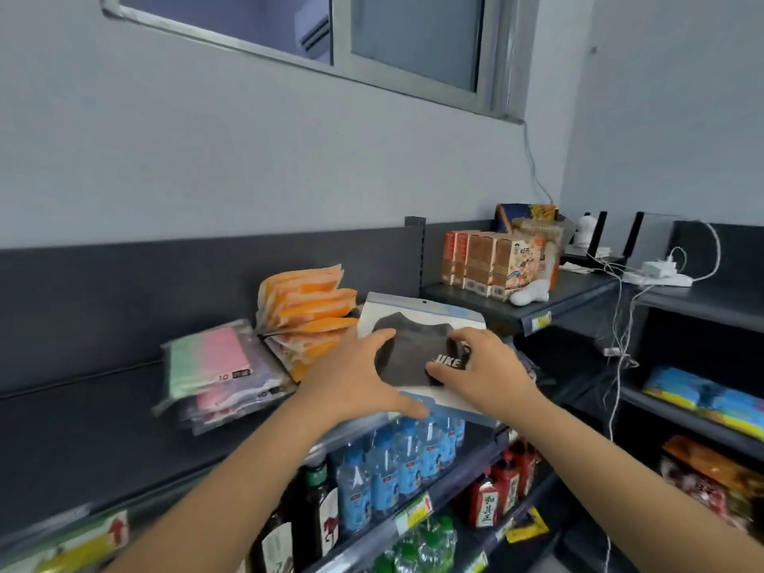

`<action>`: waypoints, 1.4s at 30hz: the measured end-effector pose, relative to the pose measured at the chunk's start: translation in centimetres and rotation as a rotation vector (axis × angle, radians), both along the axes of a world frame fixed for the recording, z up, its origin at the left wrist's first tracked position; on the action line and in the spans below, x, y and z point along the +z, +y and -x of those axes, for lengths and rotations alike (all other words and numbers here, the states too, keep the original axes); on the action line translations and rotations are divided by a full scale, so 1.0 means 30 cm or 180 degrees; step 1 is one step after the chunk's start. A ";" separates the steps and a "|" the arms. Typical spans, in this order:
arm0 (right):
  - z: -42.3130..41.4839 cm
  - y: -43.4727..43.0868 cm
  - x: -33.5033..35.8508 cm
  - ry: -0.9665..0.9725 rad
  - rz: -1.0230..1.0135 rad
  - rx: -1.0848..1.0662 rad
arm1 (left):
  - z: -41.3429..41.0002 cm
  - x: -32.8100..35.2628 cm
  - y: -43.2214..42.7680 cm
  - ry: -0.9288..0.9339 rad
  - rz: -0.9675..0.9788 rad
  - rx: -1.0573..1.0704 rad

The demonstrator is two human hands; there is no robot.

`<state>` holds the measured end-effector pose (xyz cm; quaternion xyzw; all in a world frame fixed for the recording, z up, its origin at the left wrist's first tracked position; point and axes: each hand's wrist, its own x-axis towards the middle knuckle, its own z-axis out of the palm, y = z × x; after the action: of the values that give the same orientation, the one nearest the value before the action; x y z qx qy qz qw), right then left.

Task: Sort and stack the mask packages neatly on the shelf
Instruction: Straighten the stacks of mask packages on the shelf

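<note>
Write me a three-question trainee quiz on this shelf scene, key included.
1. True or false: the left hand and right hand both hold the black mask package.
2. Which stack lies between that package and the pastel packages? A. orange packages B. red cartons C. green bottles
3. Fill in: the water bottles sit one level ___ the black mask package.
Key: 1 true; 2 A; 3 below.
</note>
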<state>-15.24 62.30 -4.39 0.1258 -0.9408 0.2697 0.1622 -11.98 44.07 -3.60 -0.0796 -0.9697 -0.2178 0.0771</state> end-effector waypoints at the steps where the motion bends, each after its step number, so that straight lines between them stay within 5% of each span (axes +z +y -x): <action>1: 0.036 0.062 -0.004 -0.0009 0.0003 -0.0015 | 0.044 -0.004 0.063 -0.0008 -0.0025 -0.0015; 10: 0.447 0.380 -0.004 -0.0072 0.0150 0.0012 | 0.429 -0.010 0.377 -0.0100 -0.0112 -0.0021; 25: 1.257 0.333 -0.082 -0.0606 0.0215 0.0337 | 1.154 -0.058 0.366 -0.0328 -0.0118 0.0616; 30: 1.333 0.270 -0.105 -0.0923 0.0118 0.0448 | 1.236 -0.104 0.348 -0.0547 0.0590 0.1186; 33: 1.366 0.272 -0.125 -0.0990 -0.0027 0.0592 | 1.241 -0.129 0.358 -0.0540 0.0515 0.1430; 42: 1.343 0.238 -0.079 -0.0016 -0.0342 0.1381 | 1.079 -0.115 0.377 0.0162 0.0772 0.1946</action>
<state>-55.53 69.45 -6.74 0.3331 -0.9051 0.2481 0.0911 -44.36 55.39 -7.06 0.2011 -0.9653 -0.0654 0.1532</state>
